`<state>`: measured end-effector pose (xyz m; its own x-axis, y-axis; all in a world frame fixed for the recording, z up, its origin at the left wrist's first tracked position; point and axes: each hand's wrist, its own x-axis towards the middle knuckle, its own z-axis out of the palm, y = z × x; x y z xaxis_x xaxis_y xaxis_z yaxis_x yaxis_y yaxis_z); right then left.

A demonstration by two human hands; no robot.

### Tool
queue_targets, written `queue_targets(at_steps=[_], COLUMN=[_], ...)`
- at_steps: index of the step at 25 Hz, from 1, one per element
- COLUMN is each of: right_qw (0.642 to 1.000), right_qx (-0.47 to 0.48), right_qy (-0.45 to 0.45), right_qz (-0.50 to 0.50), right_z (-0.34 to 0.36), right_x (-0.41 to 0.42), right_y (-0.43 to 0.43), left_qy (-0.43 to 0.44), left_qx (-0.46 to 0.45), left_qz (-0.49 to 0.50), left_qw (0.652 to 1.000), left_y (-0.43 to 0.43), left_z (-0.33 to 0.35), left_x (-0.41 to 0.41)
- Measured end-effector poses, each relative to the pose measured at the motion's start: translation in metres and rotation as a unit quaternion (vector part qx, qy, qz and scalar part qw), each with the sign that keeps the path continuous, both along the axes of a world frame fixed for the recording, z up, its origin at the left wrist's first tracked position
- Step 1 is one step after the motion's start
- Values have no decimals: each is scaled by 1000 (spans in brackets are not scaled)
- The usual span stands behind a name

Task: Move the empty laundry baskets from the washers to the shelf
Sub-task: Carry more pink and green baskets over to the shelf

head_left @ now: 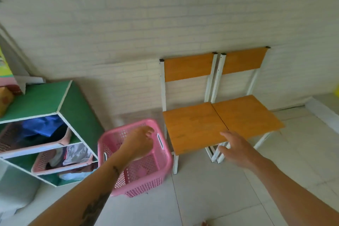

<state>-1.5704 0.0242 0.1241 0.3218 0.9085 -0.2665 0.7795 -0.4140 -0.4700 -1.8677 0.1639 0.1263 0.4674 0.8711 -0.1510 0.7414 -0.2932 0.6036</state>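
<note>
A pink perforated laundry basket [146, 167] stands on the tiled floor between the green shelf [78, 113] and the chairs. My left hand [139, 143] hovers over the basket's opening with fingers loosely curled; it holds nothing. My right hand [236, 148] is open, fingers spread, in front of the near chair's seat edge, holding nothing. The shelf holds two pink baskets with clothes, one upper [36, 139] and one lower [60, 161].
Two orange-seated chairs with white frames [194, 126] [245, 112] stand side by side against the brick-pattern wall. A cardboard box [4, 101] sits on the shelf top at left. Pale tiled floor stretches to the right and front.
</note>
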Motion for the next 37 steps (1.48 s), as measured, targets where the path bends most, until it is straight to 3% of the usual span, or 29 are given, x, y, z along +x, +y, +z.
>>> queue_targets(at_steps=[6, 12, 17, 22, 32, 37], right_qw=[991, 969, 949, 933, 894, 859], right_qx=[48, 70, 73, 55, 8, -16], right_qy=[-39, -82, -104, -87, -73, -48], right_qz=[-121, -222, -288, -344, -442, -510], right_z=[65, 96, 117, 119, 82, 68], right_x=[100, 234, 345, 453, 672, 788], right_y=[-134, -289, -411, -499, -537, -549], left_qy=[0, -25, -45, -70, -68, -31], left_qx=[52, 52, 67, 21, 29, 78], left_qz=[-145, -279, -345, -381, -434, -513], left_qw=[988, 959, 935, 922, 898, 854], left_y=[-58, -173, -288, -367, -393, -401], left_z=[63, 97, 115, 117, 68, 50], left_x=[152, 361, 528, 656, 943, 1088])
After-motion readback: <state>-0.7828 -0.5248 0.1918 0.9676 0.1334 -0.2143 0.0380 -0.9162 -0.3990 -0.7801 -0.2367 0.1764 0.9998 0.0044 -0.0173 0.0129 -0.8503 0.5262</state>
